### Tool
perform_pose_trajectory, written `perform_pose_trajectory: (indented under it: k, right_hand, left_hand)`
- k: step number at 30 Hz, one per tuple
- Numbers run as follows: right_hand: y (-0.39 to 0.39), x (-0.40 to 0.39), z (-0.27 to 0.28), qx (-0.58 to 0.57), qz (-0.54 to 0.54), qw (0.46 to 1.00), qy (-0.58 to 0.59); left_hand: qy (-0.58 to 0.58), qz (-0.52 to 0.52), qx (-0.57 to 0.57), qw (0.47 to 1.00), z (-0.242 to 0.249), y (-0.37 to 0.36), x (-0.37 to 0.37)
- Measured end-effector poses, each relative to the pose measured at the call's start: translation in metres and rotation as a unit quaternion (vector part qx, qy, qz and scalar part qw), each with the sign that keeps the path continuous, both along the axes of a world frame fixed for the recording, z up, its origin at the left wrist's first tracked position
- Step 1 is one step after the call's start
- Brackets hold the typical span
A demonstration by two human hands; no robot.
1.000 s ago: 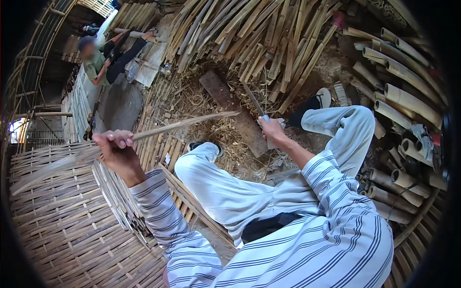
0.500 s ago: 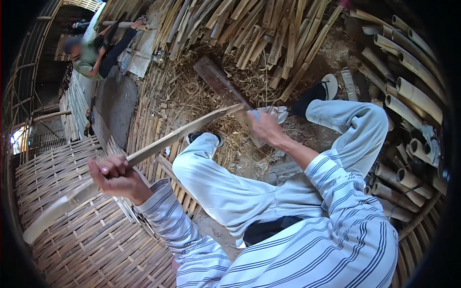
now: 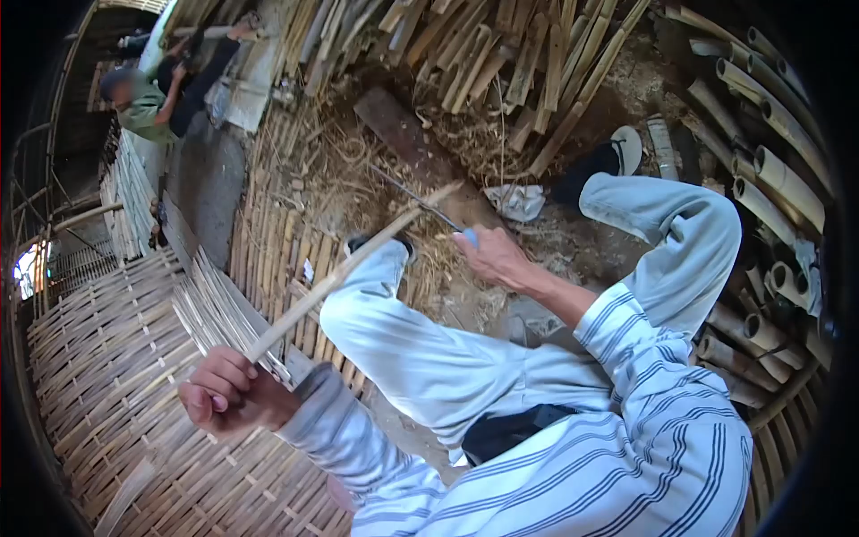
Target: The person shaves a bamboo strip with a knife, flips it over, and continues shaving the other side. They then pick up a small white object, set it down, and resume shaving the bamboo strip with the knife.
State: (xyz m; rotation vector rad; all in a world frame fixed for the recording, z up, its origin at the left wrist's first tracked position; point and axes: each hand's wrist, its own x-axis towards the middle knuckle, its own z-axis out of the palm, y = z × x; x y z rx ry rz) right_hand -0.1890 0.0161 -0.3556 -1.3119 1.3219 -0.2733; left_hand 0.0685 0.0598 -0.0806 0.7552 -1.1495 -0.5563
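My left hand (image 3: 231, 392) is curled around a long split bamboo strip (image 3: 335, 286), which slants from the lower left up to the middle of the view. Part of its length is hidden by the fingers. My right hand (image 3: 499, 258) grips the blue handle of a knife (image 3: 428, 208). Its thin blade points up and left, crossing the strip near the far end. Beneath that end lies a worn wooden plank (image 3: 403, 134) on the ground, with shavings around it.
Split bamboo pieces (image 3: 537, 54) are heaped at the top, and bamboo poles (image 3: 787, 183) are stacked at the right. A woven bamboo panel (image 3: 107, 376) covers the lower left. Another person (image 3: 148, 116) sits at the upper left.
The bamboo strip has turned and its near end has shifted downward with my left hand. The knife blade has swung to point further left across the strip.
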Motion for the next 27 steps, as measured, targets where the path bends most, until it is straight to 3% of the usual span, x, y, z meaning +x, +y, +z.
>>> perform_pose_trajectory:
  k: [2, 5, 6, 8, 12, 15, 16, 19, 20, 23, 26, 27]
  right_hand:
    - [0.02, 0.008, 0.028, -0.053, 0.026, 0.997, -0.048]
    - [0.012, 0.008, 0.044, 0.022, 0.054, 0.997, -0.055]
    - [0.014, 0.016, 0.039, -0.11, 0.038, 0.993, -0.011]
    - [0.018, 0.021, 0.032, -0.121, 0.066, 0.99, 0.005]
    - [0.026, 0.028, 0.083, -0.141, 0.063, 0.986, -0.061]
    - [0.034, 0.03, 0.115, -0.267, 0.085, 0.957, -0.076]
    - [0.036, 0.025, 0.122, -0.3, 0.101, 0.947, -0.054]
    - [0.036, 0.018, 0.076, -0.256, 0.087, 0.962, -0.041]
    - [0.025, 0.009, 0.068, -0.18, 0.081, 0.98, -0.033]
    - [0.02, -0.002, 0.0, -0.131, -0.006, 0.99, 0.06]
    - [0.029, -0.003, 0.057, -0.083, 0.005, 0.996, -0.011]
    - [0.03, -0.001, 0.066, -0.122, 0.031, 0.992, -0.011]
  left_hand:
    - [0.016, -0.029, 0.007, 0.999, 0.002, 0.0, 0.008]
    - [0.025, -0.044, 0.013, 0.999, 0.001, 0.0, 0.013]
    - [0.019, -0.023, 0.017, 0.999, 0.001, -0.001, 0.014]
    - [0.052, 0.034, 0.028, 0.998, 0.002, -0.006, 0.007]
    - [0.01, -0.026, 0.02, 0.999, 0.003, -0.002, 0.004]
    - [-0.01, -0.155, 0.004, 0.988, 0.005, 0.001, -0.017]
    - [-0.001, -0.143, -0.003, 0.99, 0.004, 0.002, -0.023]
    - [-0.058, -0.151, 0.001, 0.987, 0.007, 0.001, -0.031]
    - [-0.062, -0.15, -0.008, 0.987, 0.007, 0.0, -0.034]
    - [-0.062, -0.141, -0.034, 0.987, 0.008, -0.005, -0.041]
    - [-0.025, -0.102, -0.036, 0.994, 0.005, -0.009, -0.045]
    - [-0.019, -0.104, -0.033, 0.994, 0.005, -0.011, -0.046]
